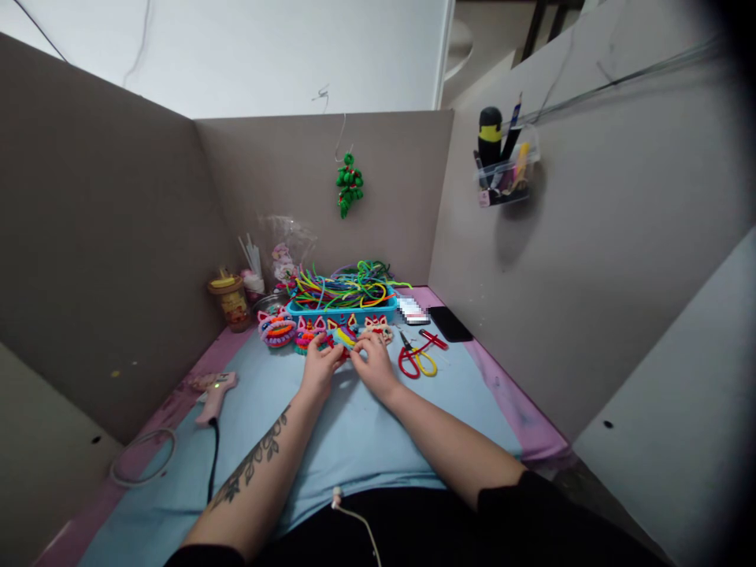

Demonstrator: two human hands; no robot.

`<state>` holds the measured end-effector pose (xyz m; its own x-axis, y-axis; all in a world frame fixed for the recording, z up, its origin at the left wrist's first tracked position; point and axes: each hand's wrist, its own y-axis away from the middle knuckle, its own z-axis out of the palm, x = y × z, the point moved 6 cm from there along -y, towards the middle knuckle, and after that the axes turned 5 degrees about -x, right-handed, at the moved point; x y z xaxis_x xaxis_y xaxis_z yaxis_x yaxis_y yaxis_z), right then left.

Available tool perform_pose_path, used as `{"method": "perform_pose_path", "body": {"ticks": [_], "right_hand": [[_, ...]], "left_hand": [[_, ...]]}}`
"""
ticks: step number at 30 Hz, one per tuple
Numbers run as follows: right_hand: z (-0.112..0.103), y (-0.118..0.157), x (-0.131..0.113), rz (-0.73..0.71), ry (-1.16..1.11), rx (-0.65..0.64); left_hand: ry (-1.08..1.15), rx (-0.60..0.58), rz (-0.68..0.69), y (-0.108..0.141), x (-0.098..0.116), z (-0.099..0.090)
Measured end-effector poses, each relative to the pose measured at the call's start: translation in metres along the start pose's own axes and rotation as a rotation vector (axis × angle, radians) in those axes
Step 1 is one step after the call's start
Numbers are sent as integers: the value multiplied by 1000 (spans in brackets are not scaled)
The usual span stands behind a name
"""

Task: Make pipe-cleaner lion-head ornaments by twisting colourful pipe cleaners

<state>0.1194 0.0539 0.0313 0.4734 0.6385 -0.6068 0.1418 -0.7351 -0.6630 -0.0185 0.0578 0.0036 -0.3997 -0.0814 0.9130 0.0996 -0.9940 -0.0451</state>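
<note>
My left hand and my right hand meet over the middle of the table. Both have their fingers closed on a multicoloured pipe-cleaner figure, yellow, blue and purple, with red near its lower edge. My fingers cover part of it. Beside my left hand lie two similar pipe-cleaner figures with pointed ears, a purple and orange one and a pink one. A cream one lies just behind my right hand. Right of that hand are scissors with red and yellow handles.
Behind the figures stands a blue basket heaped with loose pipe cleaners. A black phone lies at the right, near a small red tool. At left are a pink glue gun and a lidded cup. Grey partitions enclose the table.
</note>
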Motion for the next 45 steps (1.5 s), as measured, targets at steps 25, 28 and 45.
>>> {"method": "perform_pose_path", "body": {"ticks": [25,28,45], "right_hand": [[23,-1,30,537,-1047,-279],[25,0,25,527,-1069,-333],[1,-5,-6,-167,-296,-409]], "left_hand": [[-53,-107,-14,-5,1,1],[-53,-114,-29,-5,0,0],[-275,-135,-42,-3,7,-4]]}}
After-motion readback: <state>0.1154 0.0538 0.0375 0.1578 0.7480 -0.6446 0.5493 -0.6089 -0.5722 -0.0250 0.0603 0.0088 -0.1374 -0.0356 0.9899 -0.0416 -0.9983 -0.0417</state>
